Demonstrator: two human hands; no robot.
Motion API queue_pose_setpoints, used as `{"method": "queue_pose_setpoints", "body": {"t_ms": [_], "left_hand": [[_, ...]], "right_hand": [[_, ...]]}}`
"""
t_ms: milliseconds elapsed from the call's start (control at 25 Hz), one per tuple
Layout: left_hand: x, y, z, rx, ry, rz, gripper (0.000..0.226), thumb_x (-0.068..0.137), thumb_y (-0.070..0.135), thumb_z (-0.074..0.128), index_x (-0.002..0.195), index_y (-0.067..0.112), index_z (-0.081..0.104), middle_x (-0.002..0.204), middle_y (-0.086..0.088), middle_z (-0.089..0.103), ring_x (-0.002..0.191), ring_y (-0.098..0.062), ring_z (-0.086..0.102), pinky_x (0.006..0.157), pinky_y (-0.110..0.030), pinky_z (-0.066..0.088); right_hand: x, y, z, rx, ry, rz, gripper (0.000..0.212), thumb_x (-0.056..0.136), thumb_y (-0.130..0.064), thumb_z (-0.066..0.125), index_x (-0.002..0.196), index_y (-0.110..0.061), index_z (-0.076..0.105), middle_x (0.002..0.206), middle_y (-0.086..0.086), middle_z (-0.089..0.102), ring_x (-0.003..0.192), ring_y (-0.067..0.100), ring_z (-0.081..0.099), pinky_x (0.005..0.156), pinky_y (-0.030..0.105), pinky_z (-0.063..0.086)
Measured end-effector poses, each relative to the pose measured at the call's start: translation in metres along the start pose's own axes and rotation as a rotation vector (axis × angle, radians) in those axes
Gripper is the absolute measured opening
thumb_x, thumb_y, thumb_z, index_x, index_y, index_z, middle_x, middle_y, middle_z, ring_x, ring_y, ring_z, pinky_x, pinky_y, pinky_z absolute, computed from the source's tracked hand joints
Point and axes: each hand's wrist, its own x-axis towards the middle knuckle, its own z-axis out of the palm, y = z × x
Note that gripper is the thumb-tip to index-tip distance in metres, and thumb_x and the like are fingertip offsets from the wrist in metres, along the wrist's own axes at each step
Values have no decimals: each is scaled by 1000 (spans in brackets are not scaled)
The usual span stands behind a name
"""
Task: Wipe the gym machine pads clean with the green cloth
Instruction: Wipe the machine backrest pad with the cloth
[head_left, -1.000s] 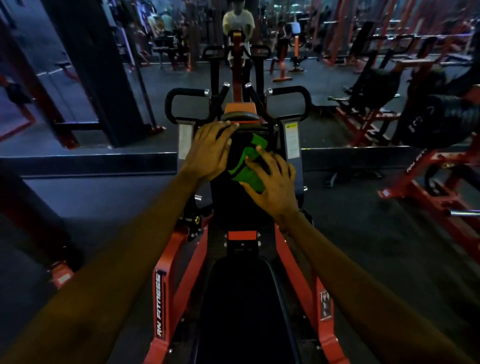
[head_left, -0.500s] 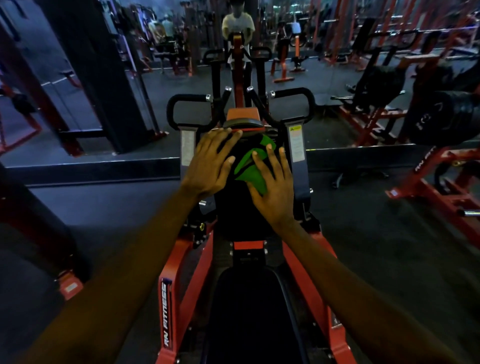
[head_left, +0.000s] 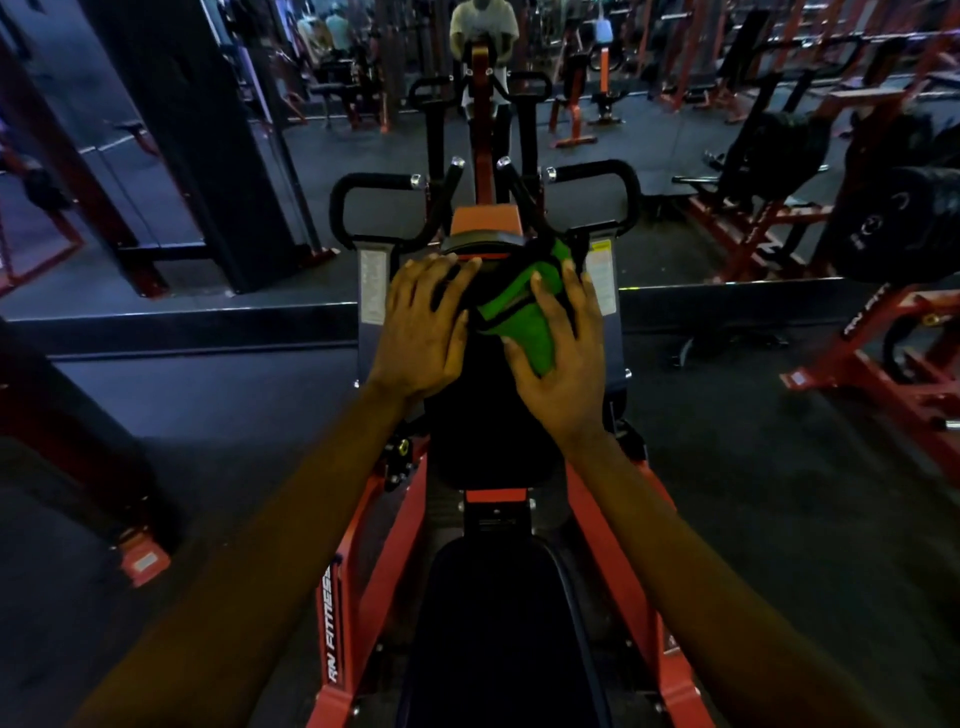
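A black chest pad (head_left: 488, 436) stands upright on the orange machine frame (head_left: 384, 525) in front of me, with a black seat pad (head_left: 498, 634) below it. The green cloth (head_left: 524, 317) lies crumpled against the upper right of the chest pad. My right hand (head_left: 563, 358) presses flat on the cloth, fingers straight and pointing up. My left hand (head_left: 423, 325) rests flat on the pad's upper left, fingers spread, beside the cloth and just touching its edge.
Black looped handles (head_left: 363, 187) rise behind the pad on both sides. A mirror wall ahead reflects the machine and a person. Orange racks with weight plates (head_left: 904, 228) stand to the right, a dark column (head_left: 197, 145) to the left.
Both hands slid up the chest pad toward its top edge, the right one pushing the green cloth upward and slightly right. The view came closer to the pad.
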Motion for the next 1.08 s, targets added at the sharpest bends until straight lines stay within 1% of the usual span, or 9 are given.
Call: {"method": "queue_pose_setpoints", "body": {"t_ms": [80,160,280,360,480,600,720,880,1080], "left_hand": [[0,-1,6,27,36,-1,47,100,29,37,140,5,43,139,-21,46,131,-37,36,109,-58,34],[-2,-1,7,20,51,8,49,98,27,38,142,6,43,140,-20,45,131,-37,36,111,-56,32],[-2,-1,6,26,50,3,48,103,29,35,145,9,46,141,-18,47,132,-35,38,115,-51,28],[-1,0,3,43,38,-10,47,105,32,33,145,11,46,140,-19,49,131,-36,40,117,-49,26],[-2,-2,3,56,22,0,47,105,32,32,146,11,44,141,-19,48,132,-36,39,120,-44,20],[0,-3,6,71,35,16,46,106,33,29,143,9,42,141,-17,43,132,-36,38,120,-40,16],[0,-3,9,80,76,11,45,105,33,29,138,6,44,138,-16,42,130,-36,39,119,-41,18],[-1,-1,9,73,62,5,46,106,33,31,143,11,44,137,-20,49,131,-37,41,119,-45,23],[1,1,11,87,93,4,45,105,33,30,138,7,45,136,-18,46,129,-38,42,120,-40,19]], "right_hand": [[20,-4,1,-31,12,-23,66,92,-33,70,149,-19,41,160,14,32,150,36,25,124,39,21],[8,4,3,-72,-5,-76,67,91,-34,68,149,-21,38,160,13,30,150,38,22,124,37,18],[-45,23,8,-155,-101,-143,67,90,-38,62,150,-23,35,159,10,27,150,39,20,122,48,25],[-67,27,10,-148,-132,-118,66,91,-39,60,150,-24,34,159,10,27,151,37,18,120,52,28],[-54,12,9,-1,-51,6,65,90,-35,64,149,-20,39,159,12,31,151,37,22,121,50,27],[-1,-9,0,103,59,89,61,94,-41,63,147,-15,46,158,14,35,149,36,28,122,45,28],[14,-8,1,73,48,74,62,92,-37,68,146,-14,47,158,14,35,149,36,29,121,48,29],[-36,8,5,132,40,104,65,89,-31,70,146,-16,41,157,13,31,148,38,30,115,57,34],[10,-15,2,143,115,136,63,90,-33,70,144,-7,50,153,20,40,145,39,35,118,50,35]]}}
